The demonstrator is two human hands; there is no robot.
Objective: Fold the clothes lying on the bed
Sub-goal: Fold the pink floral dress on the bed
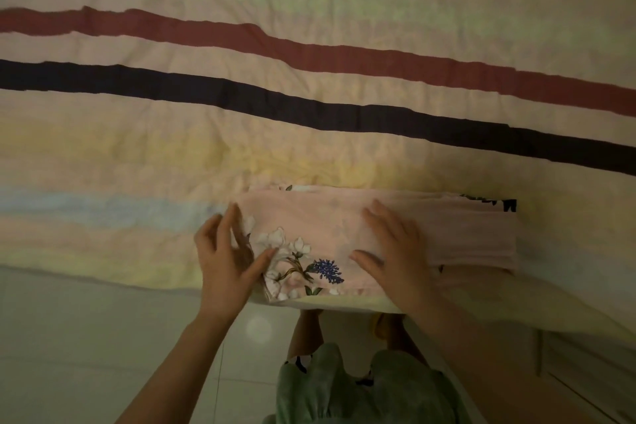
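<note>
I see the folded pink floral garment [344, 237] lying at the bed's [309, 148] near edge. My right hand [395, 251] presses flat on it, fingers straight. My left hand [227, 258] touches its left end, fingers loosely spread, gripping nothing.

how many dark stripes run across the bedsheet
2. A maroon stripe crosses the bedsheet farther from the person; a navy stripe runs nearer, just beyond the folded pink garment. More may lie outside the frame.

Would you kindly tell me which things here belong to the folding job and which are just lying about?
Part of the job:
pink floral garment, folded into a strip
left hand, at its left end
right hand, flat on it

Just lying about:
striped bedsheet
tiled floor
</note>
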